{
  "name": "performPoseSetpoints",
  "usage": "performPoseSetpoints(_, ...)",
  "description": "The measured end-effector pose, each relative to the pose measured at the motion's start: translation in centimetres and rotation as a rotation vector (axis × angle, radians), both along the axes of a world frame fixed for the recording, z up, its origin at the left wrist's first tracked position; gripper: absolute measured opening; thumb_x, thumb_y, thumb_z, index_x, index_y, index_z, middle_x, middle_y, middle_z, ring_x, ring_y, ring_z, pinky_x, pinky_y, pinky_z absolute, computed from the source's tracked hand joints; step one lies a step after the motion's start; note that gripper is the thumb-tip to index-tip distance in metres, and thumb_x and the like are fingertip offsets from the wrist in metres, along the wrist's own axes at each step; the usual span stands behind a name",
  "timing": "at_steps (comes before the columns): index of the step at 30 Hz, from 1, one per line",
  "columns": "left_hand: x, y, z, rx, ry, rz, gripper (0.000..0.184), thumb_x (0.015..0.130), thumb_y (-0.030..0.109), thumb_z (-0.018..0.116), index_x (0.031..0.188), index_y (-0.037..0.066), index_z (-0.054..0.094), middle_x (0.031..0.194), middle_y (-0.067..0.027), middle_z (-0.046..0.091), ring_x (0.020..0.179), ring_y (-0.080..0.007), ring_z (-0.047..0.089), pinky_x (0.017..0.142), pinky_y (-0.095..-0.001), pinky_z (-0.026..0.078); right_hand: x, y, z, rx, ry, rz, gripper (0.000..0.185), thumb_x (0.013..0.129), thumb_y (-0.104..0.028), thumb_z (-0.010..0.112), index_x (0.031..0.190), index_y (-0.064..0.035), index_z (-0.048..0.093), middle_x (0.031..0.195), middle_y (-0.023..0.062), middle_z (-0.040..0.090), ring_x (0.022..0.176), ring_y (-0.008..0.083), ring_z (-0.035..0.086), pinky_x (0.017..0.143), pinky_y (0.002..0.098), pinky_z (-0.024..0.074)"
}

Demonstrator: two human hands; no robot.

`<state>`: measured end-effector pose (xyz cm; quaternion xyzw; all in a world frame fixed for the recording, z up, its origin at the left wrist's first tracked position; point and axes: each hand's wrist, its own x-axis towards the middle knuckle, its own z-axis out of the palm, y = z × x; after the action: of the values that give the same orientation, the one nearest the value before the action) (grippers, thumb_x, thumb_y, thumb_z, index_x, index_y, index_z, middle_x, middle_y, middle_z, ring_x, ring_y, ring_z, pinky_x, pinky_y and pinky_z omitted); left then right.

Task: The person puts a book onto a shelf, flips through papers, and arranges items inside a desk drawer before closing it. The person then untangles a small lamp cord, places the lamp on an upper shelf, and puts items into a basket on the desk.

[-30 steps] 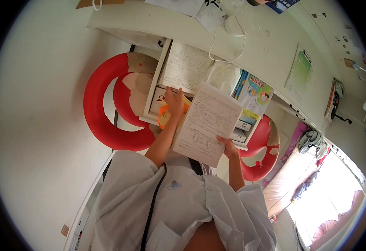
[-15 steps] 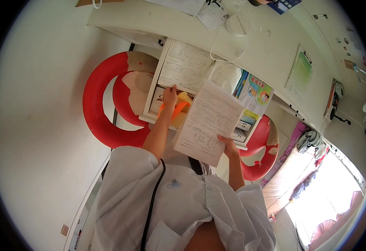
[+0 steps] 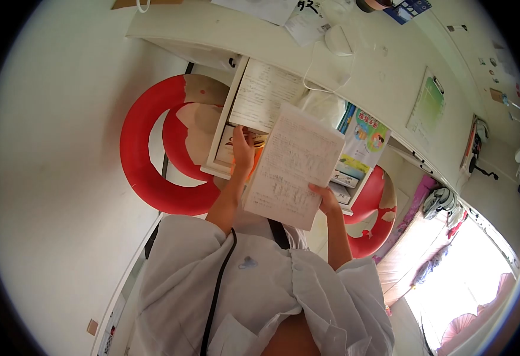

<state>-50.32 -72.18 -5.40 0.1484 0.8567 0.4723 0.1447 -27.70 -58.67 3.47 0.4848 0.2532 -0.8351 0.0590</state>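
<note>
My right hand (image 3: 327, 199) grips the lower right edge of a stack of handwritten papers (image 3: 295, 169), thumb on top. The stack is tilted in front of an open desk drawer (image 3: 223, 133). My left hand (image 3: 244, 148) is over the drawer's front left part, its fingers stretched and slightly apart, with nothing seen in them. Its fingertips are just below another handwritten sheet (image 3: 266, 92) lying in the drawer. Beside that hand, partly hidden, is an orange item (image 3: 254, 161).
The drawer also holds a clear plastic bag (image 3: 322, 108), a colourful booklet (image 3: 367, 136) and small white boxes (image 3: 344, 179). Red-and-beige round seats (image 3: 135, 148) stand below on both sides. A green clipboard (image 3: 427, 104) and a white corded device (image 3: 338, 40) lie on the desk.
My left hand has come off the sheet's lower edge and moved slightly down, its fingers loosening. The paper stack has shifted slightly left; the yellow item beside it is now mostly out of sight.
</note>
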Motion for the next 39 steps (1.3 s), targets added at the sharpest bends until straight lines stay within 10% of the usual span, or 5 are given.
performPoseSetpoints(9, -1.0, 0.3, 1.0, -0.284, 0.213, 0.020, 0.041, 0.068, 0.001, 0.065, 0.102, 0.005, 0.042, 0.097, -0.0090, 0.047, 0.090, -0.0256, 0.045, 0.080, -0.0372, 0.035, -0.5, 0.3, 0.1, 0.024, -0.004, 0.026, 0.052, 0.070, -0.010, 0.063, 0.117, 0.0001, 0.043, 0.110, 0.0126, 0.053, 0.099, 0.0251, 0.053, 0.084, 0.0372, 0.0440)
performPoseSetpoints(28, 1.3, -0.4, -1.7, 0.308, -0.049, -0.136, 0.025, 0.079, 0.013, 0.052, 0.097, -0.004, 0.047, 0.095, -0.0197, 0.049, 0.088, -0.0310, 0.048, 0.076, -0.0353, 0.040, -15.9, 3.4, -8.1, -0.124, 0.177, 0.132, 0.048, 0.075, -0.015, 0.061, 0.116, 0.0029, 0.044, 0.109, 0.0125, 0.053, 0.098, 0.0232, 0.053, 0.086, 0.0358, 0.0418)
performPoseSetpoints(39, 0.9, -1.0, -2.2, -0.088, -0.093, -0.345, 0.026, 0.080, 0.006, 0.048, 0.103, -0.006, 0.047, 0.099, -0.0243, 0.050, 0.091, -0.0377, 0.048, 0.079, -0.0391, 0.039, -19.2, 5.6, -7.7, -0.108, 0.154, 0.053, 0.046, 0.076, -0.013, 0.060, 0.115, 0.0046, 0.044, 0.109, 0.0142, 0.053, 0.099, 0.0247, 0.053, 0.086, 0.0369, 0.0428)
